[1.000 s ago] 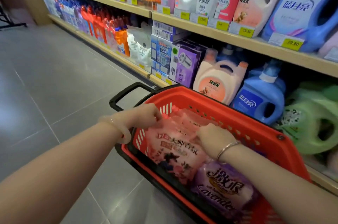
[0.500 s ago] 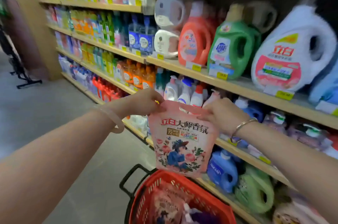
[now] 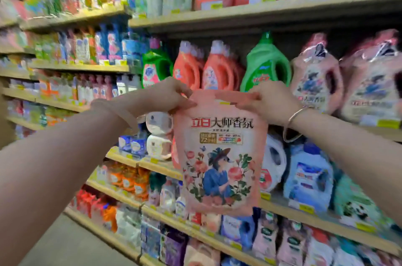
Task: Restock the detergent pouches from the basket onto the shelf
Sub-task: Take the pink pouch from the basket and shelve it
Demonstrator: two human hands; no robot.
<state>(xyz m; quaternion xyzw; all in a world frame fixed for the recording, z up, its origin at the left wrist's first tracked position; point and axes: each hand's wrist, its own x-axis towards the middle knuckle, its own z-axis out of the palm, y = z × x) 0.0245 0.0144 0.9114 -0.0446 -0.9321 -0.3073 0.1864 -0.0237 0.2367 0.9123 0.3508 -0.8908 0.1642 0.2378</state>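
Observation:
A pink detergent pouch [image 3: 219, 157] with a floral picture and red lettering hangs upright in front of the shelves, at chest height. My left hand [image 3: 167, 96] pinches its top left corner. My right hand [image 3: 269, 100] pinches its top right corner. Behind the pouch, at the upper right, stand pink jugs [image 3: 315, 76] with the same picture on a wooden shelf [image 3: 378, 130]. The basket is out of view.
Wooden shelves run from far left to right, packed with detergent jugs: green [image 3: 265, 65], orange-red [image 3: 189, 65], blue [image 3: 309, 174] and white [image 3: 274, 161]. Smaller bottles and pouches fill the lower shelves [image 3: 195, 226]. Grey floor [image 3: 65, 244] lies at the bottom left.
Both hands lifted the pink pouch out of the red basket and raised it in front of the shelves. My view swung upward, so the basket dropped out of sight.

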